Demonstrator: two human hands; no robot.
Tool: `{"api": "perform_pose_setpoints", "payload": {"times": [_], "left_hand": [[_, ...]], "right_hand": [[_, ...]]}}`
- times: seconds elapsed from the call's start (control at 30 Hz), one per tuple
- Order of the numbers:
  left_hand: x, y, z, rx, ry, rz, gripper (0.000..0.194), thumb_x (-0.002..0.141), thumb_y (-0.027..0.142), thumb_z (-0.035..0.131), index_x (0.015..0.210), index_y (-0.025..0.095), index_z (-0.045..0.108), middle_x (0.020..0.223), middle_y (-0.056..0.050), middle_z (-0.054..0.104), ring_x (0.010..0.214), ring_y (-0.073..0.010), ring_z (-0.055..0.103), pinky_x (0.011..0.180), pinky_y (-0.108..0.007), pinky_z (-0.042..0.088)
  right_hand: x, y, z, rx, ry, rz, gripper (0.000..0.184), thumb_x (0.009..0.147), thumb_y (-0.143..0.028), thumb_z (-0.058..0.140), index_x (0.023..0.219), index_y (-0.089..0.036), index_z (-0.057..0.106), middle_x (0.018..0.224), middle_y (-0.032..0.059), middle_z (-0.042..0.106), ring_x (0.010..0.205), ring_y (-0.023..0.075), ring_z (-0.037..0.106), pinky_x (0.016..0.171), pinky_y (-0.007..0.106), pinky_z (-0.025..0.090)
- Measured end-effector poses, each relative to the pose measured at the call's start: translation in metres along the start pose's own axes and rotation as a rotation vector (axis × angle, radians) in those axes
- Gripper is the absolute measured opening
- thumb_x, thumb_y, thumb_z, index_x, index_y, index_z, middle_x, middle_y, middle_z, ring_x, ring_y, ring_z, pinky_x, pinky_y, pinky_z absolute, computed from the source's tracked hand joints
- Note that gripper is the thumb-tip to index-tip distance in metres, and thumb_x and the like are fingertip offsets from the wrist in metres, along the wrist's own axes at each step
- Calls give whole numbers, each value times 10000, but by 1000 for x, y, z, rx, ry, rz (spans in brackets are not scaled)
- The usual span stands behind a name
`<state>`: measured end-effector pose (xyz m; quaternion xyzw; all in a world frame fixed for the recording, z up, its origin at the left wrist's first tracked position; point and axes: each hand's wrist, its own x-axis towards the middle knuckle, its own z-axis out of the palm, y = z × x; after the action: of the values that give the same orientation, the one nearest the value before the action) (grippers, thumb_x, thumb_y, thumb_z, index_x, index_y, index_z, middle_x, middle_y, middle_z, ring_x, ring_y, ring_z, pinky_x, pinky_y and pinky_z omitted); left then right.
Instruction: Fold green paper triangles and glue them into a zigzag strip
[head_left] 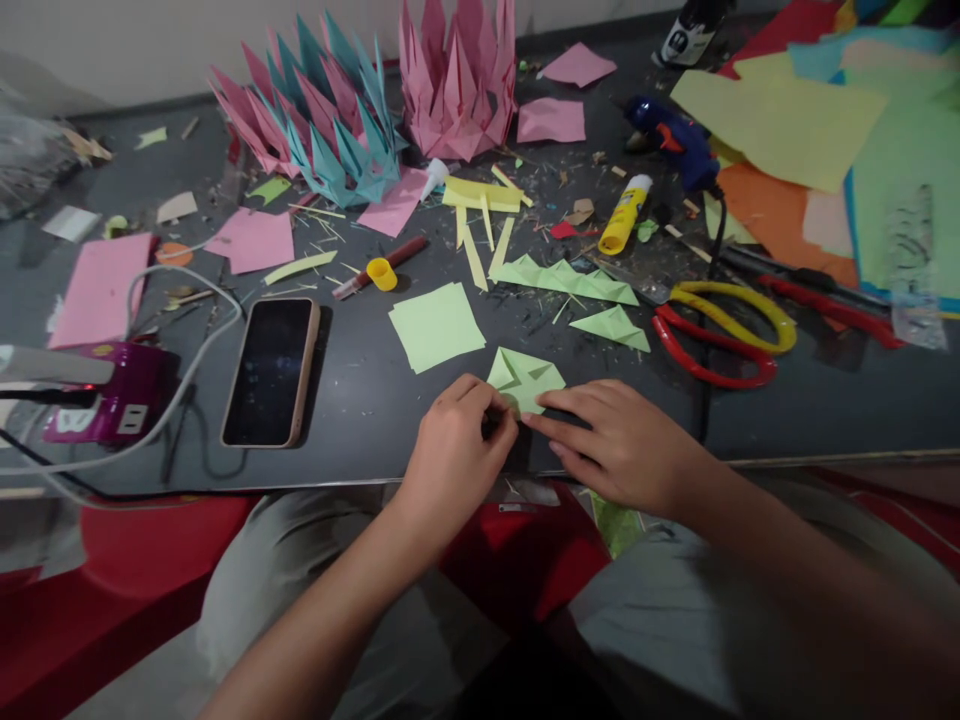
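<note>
A light green sheet of origami paper (529, 375), partly folded with creases across it, lies near the table's front edge. My left hand (461, 430) is closed, thumb and fingertips pinching the paper's lower left edge; the fingertips are partly hidden. From the other side my right hand (619, 440) reaches in with its fingers stretched out, index and middle fingertips on the paper's lower right side. Behind the hands sits a stack of square green paper (437, 327). Folded green pieces (562, 280) stand in a row beyond, with one folded green triangle (613, 327) apart from them.
Scissors (720, 335) with red and yellow handles lie right, near a glue stick (626, 213) and a blue glue gun (675, 140). A phone (270, 372) and purple power adapter (112, 395) with cables are left. Pink and teal folded-paper pieces (330, 120) stand behind.
</note>
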<state>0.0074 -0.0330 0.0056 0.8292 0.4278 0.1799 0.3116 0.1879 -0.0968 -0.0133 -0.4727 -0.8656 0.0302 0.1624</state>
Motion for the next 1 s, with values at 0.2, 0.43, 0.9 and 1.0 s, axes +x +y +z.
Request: {"api": "perform_pose_setpoints", "payload": {"times": [0.2,0.43,0.9,1.0], "left_hand": [[0,-4,-1,-58,-18,5,100,785,112,543,699,162,554,704,2,525,637,-111,518,579,-226,409],[2,-14,-6,-39,-27,101,130,806,63,491,778,162,571,725,8,551,645,-104,536,605,-219,435],[-43,2,11,772,99,333,439,785,6,369,1172,88,559,1093,-98,642,974,-209,581,762,-319,471],[-44,4,14,806,101,308,455,783,16,375,1177,134,571,1139,-88,627,1005,-219,578,772,-335,477]], "right_hand": [[2,-1,-2,8,39,-5,307,851,-151,414,1077,-161,621,1030,112,644,934,213,572,775,375,454],[4,-3,-2,31,50,18,280,847,-168,450,1065,-168,626,1031,111,636,956,213,563,792,378,451],[3,-4,2,97,124,46,288,773,-85,439,996,-134,614,1048,113,637,963,199,568,847,380,448],[3,-3,1,122,133,67,326,755,-56,404,1012,-115,594,1039,116,645,973,192,572,858,380,451]]}}
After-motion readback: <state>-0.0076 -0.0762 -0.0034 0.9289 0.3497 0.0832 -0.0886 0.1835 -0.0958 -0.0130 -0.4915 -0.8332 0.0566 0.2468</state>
